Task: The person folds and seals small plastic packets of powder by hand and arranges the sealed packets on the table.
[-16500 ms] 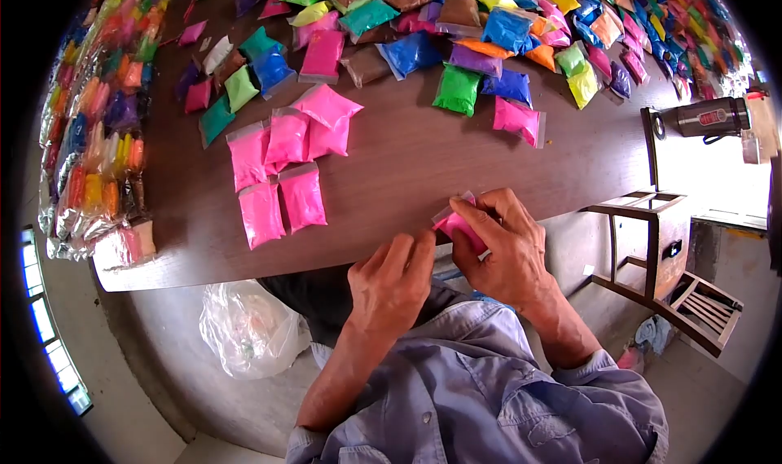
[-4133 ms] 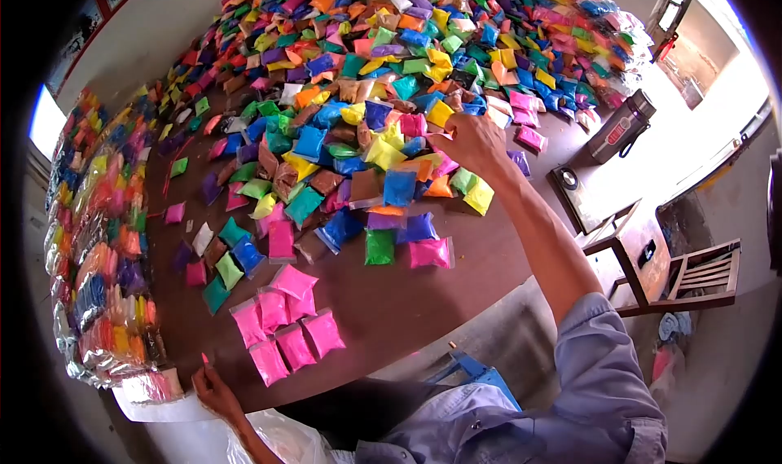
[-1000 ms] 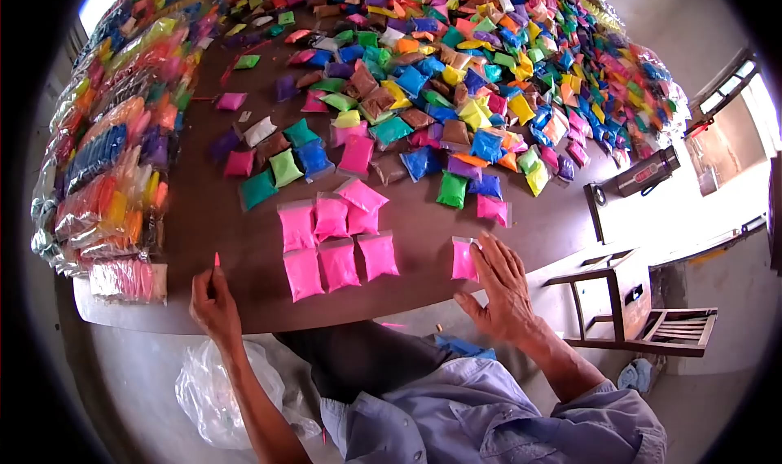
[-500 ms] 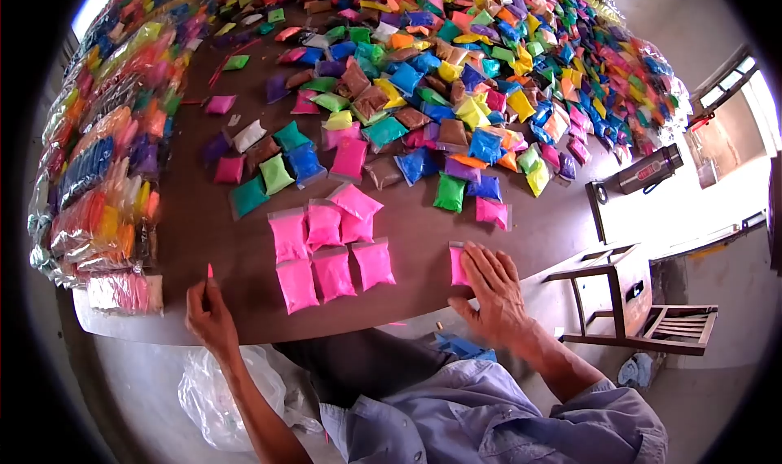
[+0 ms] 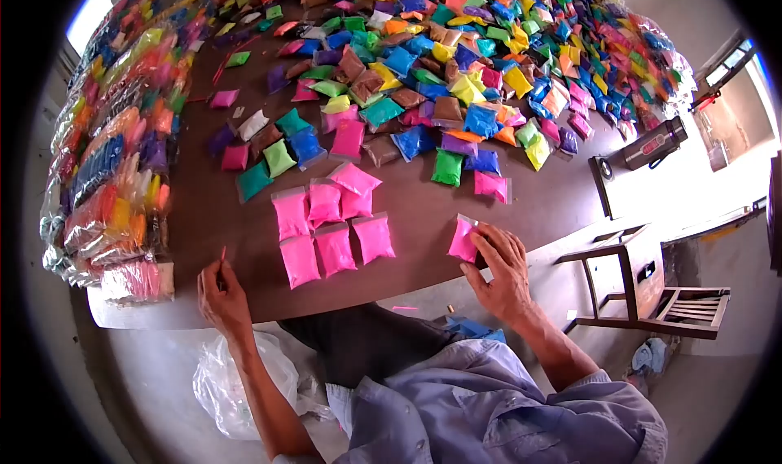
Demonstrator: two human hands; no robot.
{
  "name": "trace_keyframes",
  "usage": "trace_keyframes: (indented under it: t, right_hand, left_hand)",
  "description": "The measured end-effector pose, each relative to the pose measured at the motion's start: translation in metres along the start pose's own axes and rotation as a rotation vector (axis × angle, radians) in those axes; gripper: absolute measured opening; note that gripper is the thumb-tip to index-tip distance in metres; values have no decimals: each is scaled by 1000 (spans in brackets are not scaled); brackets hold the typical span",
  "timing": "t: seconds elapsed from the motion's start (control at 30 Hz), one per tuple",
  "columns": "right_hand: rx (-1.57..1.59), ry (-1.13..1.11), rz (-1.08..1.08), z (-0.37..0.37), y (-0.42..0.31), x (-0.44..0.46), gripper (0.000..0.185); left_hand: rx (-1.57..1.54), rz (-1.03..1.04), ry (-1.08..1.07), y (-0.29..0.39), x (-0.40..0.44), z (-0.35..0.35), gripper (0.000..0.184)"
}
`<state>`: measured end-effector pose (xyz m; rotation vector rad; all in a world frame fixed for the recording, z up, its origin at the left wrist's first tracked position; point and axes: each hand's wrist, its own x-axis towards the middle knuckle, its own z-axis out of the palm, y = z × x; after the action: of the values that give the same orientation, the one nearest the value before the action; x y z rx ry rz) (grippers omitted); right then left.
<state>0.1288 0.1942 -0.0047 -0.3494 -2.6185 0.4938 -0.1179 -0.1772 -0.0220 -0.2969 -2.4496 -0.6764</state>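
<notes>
A single pink packet (image 5: 463, 237) is at the table's front edge, its right side between the thumb and fingers of my right hand (image 5: 503, 272). My left hand (image 5: 224, 295) is at the front left of the table, fingers pinched on a thin pink stick (image 5: 223, 256) that points up. Between the hands lies a group of several pink packets (image 5: 335, 250), three in the front row and others overlapping behind them. A pink packet (image 5: 490, 186) lies farther back, beside a green packet (image 5: 447, 167).
A large heap of coloured packets (image 5: 432, 65) covers the back of the brown table (image 5: 407, 277). Clear bags of coloured pieces (image 5: 118, 195) line its left side. A dark flask (image 5: 654, 144) and a wooden chair (image 5: 643, 277) are at the right, a plastic bag (image 5: 244, 382) below.
Over the last second my right hand has gone from lying flat against the single pink packet to gripping its side, and the packet is now tilted. My left hand keeps the pink stick.
</notes>
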Motion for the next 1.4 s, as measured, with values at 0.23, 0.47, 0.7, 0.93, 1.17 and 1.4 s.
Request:
trace_keyframes:
  t: [0.23,0.47,0.7,0.93,1.17,1.4]
  right_hand:
    - [81,151,-4,-1,-8,0,42]
    - [341,208,-133,-7,-54,3,41]
    - [522,34,-264,0,-76,-16,45]
    - [1094,-35,349,-3,-83,-15,29]
    - [1296,-294,596,24,-64,-29,35]
    - [1260,-229,480,15,-75,-6,29]
  left_hand:
    - [133,172,134,-7,-3,-23,20]
    - [-611,-243,-309,128,-61,-69,20]
    - [-1347,-649,-763,215,-104,-27,26]
    - [-969,-336,-775,214,-107,-31,25]
    - [-919,-303,-734,213,-118,-23,22]
    - [-1040,-423,-849,203,-118,-20,23]
